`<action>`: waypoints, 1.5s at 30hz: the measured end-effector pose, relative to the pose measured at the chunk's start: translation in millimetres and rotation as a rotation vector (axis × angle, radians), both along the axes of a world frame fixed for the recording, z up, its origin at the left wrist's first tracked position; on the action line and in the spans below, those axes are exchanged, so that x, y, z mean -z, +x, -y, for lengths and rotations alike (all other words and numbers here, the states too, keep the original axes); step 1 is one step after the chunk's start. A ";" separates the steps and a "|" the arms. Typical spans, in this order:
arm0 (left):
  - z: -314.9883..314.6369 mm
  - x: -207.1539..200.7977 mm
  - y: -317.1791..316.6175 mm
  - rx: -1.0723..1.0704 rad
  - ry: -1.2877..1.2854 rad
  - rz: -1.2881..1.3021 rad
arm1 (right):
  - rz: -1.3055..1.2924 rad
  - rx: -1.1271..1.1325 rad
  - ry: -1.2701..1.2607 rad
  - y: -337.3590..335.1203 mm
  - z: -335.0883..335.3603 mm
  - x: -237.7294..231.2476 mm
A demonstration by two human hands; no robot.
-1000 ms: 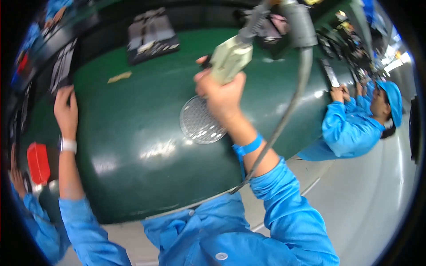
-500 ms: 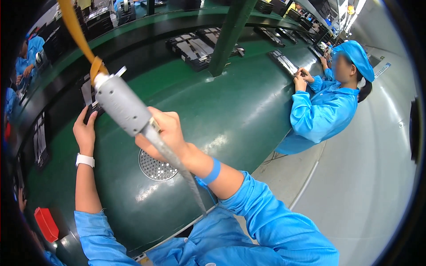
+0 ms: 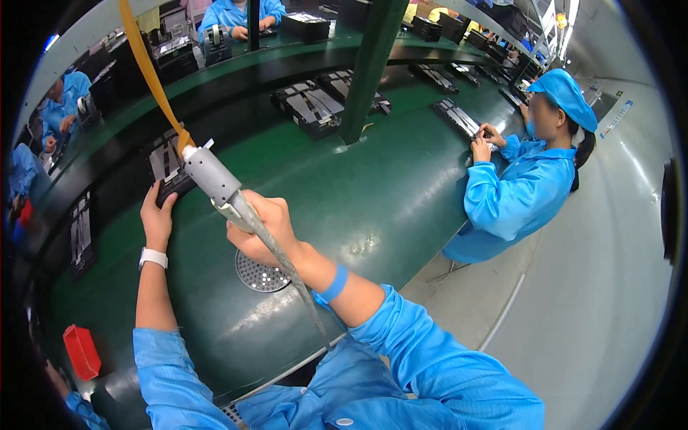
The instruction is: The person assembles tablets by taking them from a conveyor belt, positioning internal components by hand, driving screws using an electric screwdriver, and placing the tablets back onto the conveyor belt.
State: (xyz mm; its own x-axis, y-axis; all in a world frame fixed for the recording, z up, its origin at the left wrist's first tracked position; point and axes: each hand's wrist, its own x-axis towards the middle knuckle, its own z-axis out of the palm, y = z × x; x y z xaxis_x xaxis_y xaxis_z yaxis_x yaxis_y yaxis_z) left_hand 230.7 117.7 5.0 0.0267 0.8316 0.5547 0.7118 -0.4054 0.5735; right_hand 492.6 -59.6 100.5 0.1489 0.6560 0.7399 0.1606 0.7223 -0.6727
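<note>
My right hand (image 3: 261, 226) is closed around a grey electric screwdriver (image 3: 211, 175), which hangs from a yellow strap (image 3: 154, 79). Its grey cable (image 3: 283, 261) trails down over my wrist toward the table's front edge, and the tool's tip is hidden. Farther left, my left hand (image 3: 158, 215) grips the near edge of a black tray (image 3: 175, 188) with thumb and fingers. Pale flat strips (image 3: 166, 159) show in that tray. Partly behind my right forearm lies a round perforated plate (image 3: 261, 276) with small shiny pieces in it.
More black trays (image 3: 308, 107) line the far side of the green table (image 3: 380, 186); another (image 3: 82, 229) is at the left. A green post (image 3: 365, 79) rises from the tabletop. A red bin (image 3: 82, 351) stands near left. A co-worker in blue (image 3: 519, 179) works at the right.
The electric screwdriver and my right hand have moved away from me. My left hand stays at the black tray. The whole view has shifted slightly.
</note>
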 end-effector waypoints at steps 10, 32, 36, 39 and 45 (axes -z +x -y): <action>108.4 -29.5 -0.8 0.017 -0.345 0.879 | 0.022 0.056 -0.136 19.8 3.3 16.3; 230.5 -50.9 40.2 0.444 0.056 -0.199 | -0.016 -0.071 -0.267 6.7 7.5 25.0; 228.9 -50.3 35.6 0.457 0.101 -0.173 | -0.012 -0.084 -0.251 6.1 7.9 21.8; 227.7 -50.2 40.1 0.435 0.103 -0.171 | 0.009 -0.097 -0.250 7.1 8.2 21.8; 226.0 -45.2 37.0 0.466 0.090 -0.147 | -0.005 -0.104 -0.220 2.6 8.7 24.4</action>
